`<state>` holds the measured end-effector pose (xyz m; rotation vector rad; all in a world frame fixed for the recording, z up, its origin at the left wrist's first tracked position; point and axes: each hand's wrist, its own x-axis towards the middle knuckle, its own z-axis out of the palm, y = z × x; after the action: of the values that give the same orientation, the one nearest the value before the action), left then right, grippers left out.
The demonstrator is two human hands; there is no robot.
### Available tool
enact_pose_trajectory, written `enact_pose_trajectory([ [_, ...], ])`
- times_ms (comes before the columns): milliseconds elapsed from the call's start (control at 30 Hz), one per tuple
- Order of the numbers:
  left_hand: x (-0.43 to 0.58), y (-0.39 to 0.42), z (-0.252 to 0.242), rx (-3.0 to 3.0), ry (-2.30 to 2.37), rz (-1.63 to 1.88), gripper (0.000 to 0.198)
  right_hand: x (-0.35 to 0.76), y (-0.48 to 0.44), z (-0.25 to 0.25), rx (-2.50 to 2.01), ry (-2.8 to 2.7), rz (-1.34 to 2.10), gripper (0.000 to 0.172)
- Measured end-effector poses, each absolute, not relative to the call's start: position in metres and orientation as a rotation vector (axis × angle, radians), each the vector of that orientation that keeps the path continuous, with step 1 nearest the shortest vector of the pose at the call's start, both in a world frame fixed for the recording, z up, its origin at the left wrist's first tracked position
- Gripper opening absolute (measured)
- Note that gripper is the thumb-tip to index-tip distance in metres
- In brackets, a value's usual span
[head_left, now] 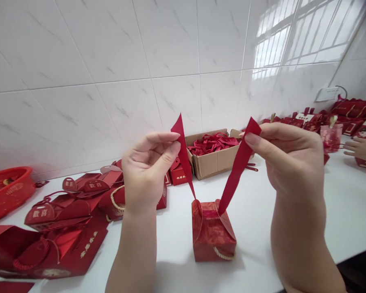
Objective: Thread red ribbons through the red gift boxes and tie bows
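Observation:
A small red gift box (214, 240) with curved top flaps stands upright on the white table, a cream twisted cord (223, 254) hanging at its front. Red ribbon (236, 177) passes across the top of the box, and its two ends rise apart in a V. My left hand (151, 167) pinches one end between thumb and fingers, up and to the left of the box. Pinched in my right hand (289, 156) is the other end, up and to the right. Both ribbon tips stick out above the fingers.
Behind the box, a cardboard carton (215, 162) holds loose red ribbons. Several red gift boxes (76, 203) crowd the left, near a red plastic basin (10, 191). More red boxes (354, 110) line the far right, where another person's hand (361, 148) touches one. A tiled wall (122, 53) bounds the back.

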<state>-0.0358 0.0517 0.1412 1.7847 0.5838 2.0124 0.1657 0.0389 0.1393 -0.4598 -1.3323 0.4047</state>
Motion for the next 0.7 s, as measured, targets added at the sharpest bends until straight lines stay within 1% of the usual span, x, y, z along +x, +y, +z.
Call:
enact_pose_trajectory([
  [133, -0.028, 0.05, 0.142, 1.798, 0.517, 2.143, 0.017, 0.166, 0.041, 0.138, -0.471, -1.33, 0.426, 0.007],
  [300, -0.025, 0.047, 0.14, 1.861, 0.569, 2.114, 0.017, 0.163, 0.043, 0.136, -0.49, -1.311, 0.487, 0.002],
  [533, -0.028, 0.044, 0.141, 1.901, 0.522, 2.065, 0.018, 0.155, 0.039, 0.136, -0.512, -1.31, 0.557, 0.007],
  [700, -0.024, 0.041, 0.142, 1.853, 0.577, 2.027, 0.019, 0.154, 0.036, 0.137, -0.515, -1.32, 0.587, 0.006],
])
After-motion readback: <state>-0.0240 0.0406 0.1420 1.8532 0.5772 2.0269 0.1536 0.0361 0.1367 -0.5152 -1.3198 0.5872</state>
